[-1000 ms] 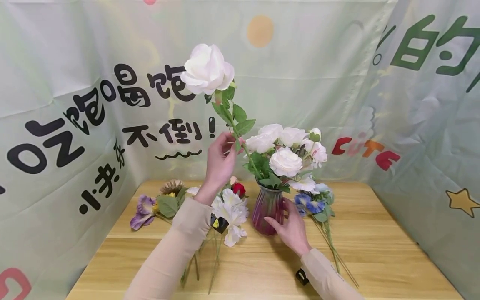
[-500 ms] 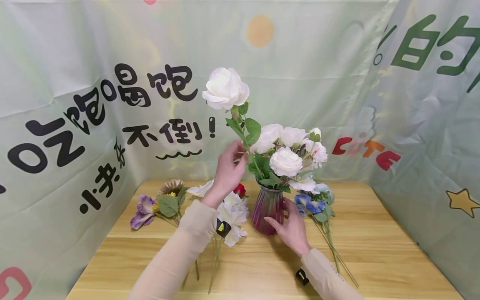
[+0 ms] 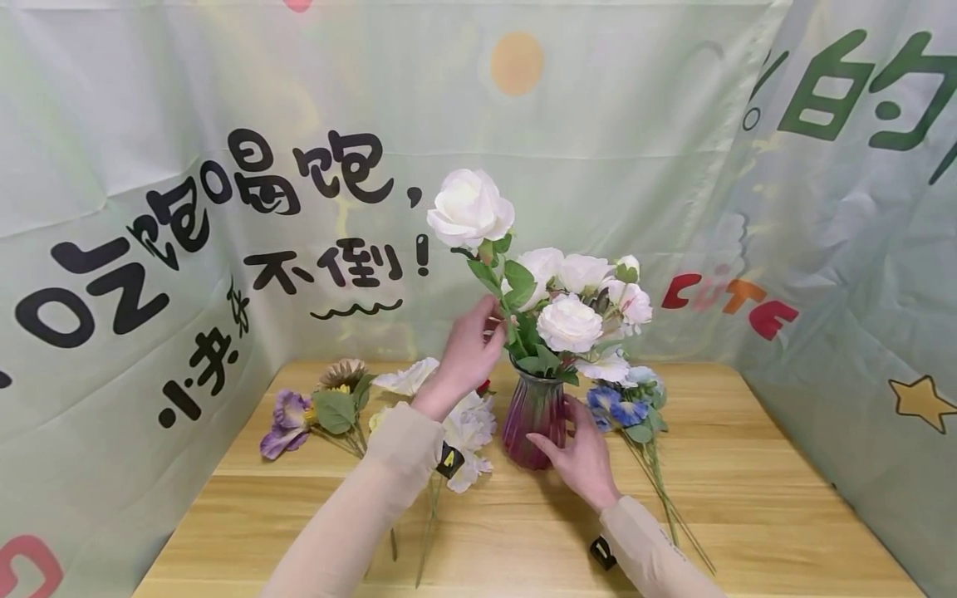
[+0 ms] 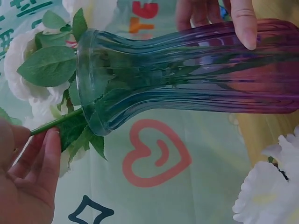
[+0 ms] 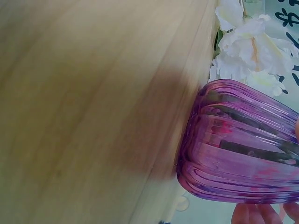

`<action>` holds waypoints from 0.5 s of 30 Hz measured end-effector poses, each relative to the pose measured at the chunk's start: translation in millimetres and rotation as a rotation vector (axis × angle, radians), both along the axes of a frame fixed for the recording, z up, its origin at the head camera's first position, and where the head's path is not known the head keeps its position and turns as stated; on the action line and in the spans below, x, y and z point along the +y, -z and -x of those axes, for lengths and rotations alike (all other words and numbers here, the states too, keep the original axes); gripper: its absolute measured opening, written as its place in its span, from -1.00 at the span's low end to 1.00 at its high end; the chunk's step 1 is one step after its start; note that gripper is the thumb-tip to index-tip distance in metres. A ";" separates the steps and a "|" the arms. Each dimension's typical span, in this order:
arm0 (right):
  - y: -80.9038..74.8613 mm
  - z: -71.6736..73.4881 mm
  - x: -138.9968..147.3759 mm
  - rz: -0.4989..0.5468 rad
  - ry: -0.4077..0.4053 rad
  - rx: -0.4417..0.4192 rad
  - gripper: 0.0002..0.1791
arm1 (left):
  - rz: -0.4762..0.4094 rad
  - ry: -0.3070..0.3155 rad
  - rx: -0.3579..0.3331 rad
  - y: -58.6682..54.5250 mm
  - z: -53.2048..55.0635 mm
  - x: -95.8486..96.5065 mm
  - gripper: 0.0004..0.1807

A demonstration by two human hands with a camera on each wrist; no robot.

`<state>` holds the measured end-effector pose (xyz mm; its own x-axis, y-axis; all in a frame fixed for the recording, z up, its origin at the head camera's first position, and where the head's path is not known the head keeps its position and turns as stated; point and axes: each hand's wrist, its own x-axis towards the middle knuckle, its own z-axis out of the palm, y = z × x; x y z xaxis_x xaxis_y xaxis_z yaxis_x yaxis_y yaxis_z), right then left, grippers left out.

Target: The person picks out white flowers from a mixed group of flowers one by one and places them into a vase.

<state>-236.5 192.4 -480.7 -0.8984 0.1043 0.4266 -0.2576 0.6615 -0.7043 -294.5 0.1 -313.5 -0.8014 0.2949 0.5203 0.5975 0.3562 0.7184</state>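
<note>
A tall white rose (image 3: 469, 208) leans at the left side of a ribbed glass vase (image 3: 527, 419), blue-green at the neck and purple below. My left hand (image 3: 473, 353) pinches its green stem (image 4: 56, 122) between thumb and fingers, just above the vase mouth in the left wrist view. The stem's lower part runs into the mouth. Several white flowers (image 3: 571, 322) with leaves stand in the vase. My right hand (image 3: 583, 457) holds the vase low down, thumb in front and fingers round the far side. Dark stems (image 5: 252, 151) show through the purple glass.
Left of the vase lie white flowers (image 3: 469, 423), partly behind my left forearm, and a purple flower (image 3: 287, 423) beside a brown one (image 3: 344, 373). Blue flowers (image 3: 616, 407) with long stems lie to the right. A printed curtain (image 3: 635, 100) encloses the wooden table (image 3: 748, 498).
My left hand has moved down and right, and the tall white rose has sunk closer to the other flowers in the vase. The right hand and vase stay in place.
</note>
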 end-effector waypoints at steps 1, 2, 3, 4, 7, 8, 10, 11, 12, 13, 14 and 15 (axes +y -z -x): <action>0.2 0.1 0.1 0.000 0.001 0.001 -0.02 | 0.025 0.001 -0.008 0.0 0.0 0.7 -0.86; 0.3 0.2 0.2 -0.001 0.001 0.004 -0.03 | 0.053 0.000 -0.016 0.3 0.3 1.4 -0.86; 0.4 0.3 0.3 -0.002 0.002 0.006 -0.03 | 0.079 -0.001 -0.022 0.5 0.4 2.3 -0.86; 0.5 0.4 0.3 -0.004 0.003 0.009 -0.03 | 0.100 0.001 -0.027 0.9 0.3 3.2 -0.86; 0.0 -0.1 0.0 -0.007 0.003 0.015 -0.03 | 0.154 0.013 -0.040 4.4 0.5 5.5 -0.88; -0.3 -0.5 -0.1 -0.009 0.003 0.017 -0.03 | 0.170 0.014 -0.035 5.8 0.5 6.0 -0.88; -0.8 -1.0 -0.4 -0.011 0.003 0.017 -0.03 | 0.197 0.014 -0.027 8.5 0.3 6.5 -0.88; -1.0 -1.3 -0.4 -0.010 0.002 0.015 -0.03 | 0.212 0.007 -0.025 9.9 0.3 6.6 -0.87; -1.1 -1.5 -0.3 -0.012 0.002 0.014 -0.03 | 0.220 -0.002 -0.026 11.0 0.2 6.3 -0.87; -1.3 -1.7 -0.3 -0.012 0.003 0.013 -0.02 | 0.222 -0.011 -0.031 11.8 0.0 5.8 -0.86; -1.3 -1.6 -0.3 -0.013 0.003 0.013 -0.02 | 0.217 -0.016 -0.037 12.3 -0.1 5.4 -0.84; -1.1 -1.3 -0.2 -0.014 0.003 0.015 -0.03 | 0.208 -0.021 -0.047 12.7 -0.1 5.0 -0.83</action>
